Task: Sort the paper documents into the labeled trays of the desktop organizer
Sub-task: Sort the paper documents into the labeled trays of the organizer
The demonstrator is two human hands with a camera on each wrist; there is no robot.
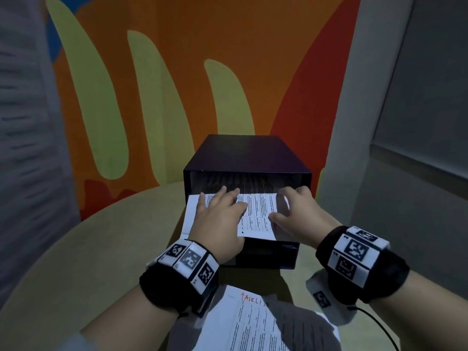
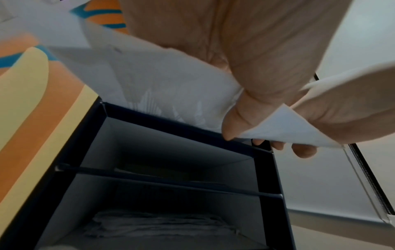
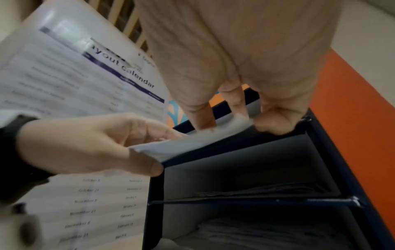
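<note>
Being fed into the organizer's [image 1: 247,158] top tray, a sheet [image 1: 255,214] is pinched by both hands' fingers [image 1: 229,198]; lower trays are filled, more papers [image 1: 253,325] are left on the desk [image 1: 101,249]

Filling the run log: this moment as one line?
phase: inserting | left hand: holds printed sheet | right hand: holds sheet | target: organizer top slot | pile: waiting

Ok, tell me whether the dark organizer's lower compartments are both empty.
No: the dark organizer already holds papers in its bottom compartment, seen from the left wrist.
</note>
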